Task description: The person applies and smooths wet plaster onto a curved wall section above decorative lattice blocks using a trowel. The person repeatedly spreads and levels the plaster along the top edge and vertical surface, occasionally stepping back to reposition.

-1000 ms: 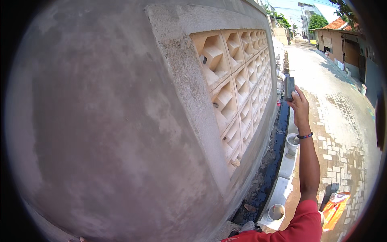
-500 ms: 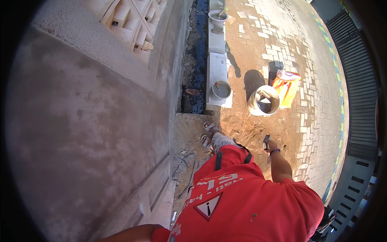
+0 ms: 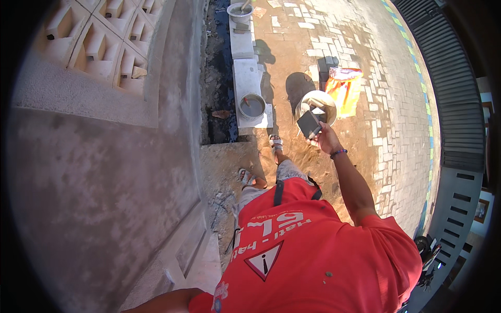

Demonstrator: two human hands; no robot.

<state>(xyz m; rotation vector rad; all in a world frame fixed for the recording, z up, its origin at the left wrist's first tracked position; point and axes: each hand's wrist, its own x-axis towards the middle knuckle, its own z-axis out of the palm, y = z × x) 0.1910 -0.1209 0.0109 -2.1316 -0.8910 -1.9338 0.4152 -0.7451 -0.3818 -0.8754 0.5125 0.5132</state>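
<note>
My right hand (image 3: 327, 140), a beaded band on its wrist, is closed around a flat, dark grey, rectangular block (image 3: 309, 124). Its exact kind does not show. In the picture the block overlaps the near rim of a large pale bucket (image 3: 302, 104), which has light-coloured pieces inside. I cannot tell whether the two touch. Only part of my left arm (image 3: 164, 302) enters at the lower edge; the hand itself is out of the picture.
A tall grey-brown plastered wall (image 3: 104, 193) rises on the left. Alongside runs a wet drain (image 3: 218, 78). On pale slabs stand a small bucket of grey mix (image 3: 252, 108) and a basin (image 3: 240, 14). An orange-and-white bag (image 3: 344, 96) stands by the large bucket, near paving (image 3: 402, 104).
My right hand has moved forward and up from low at my side, carrying the dark block to the large bucket. My feet have stepped apart, and the view has shifted toward the wall.
</note>
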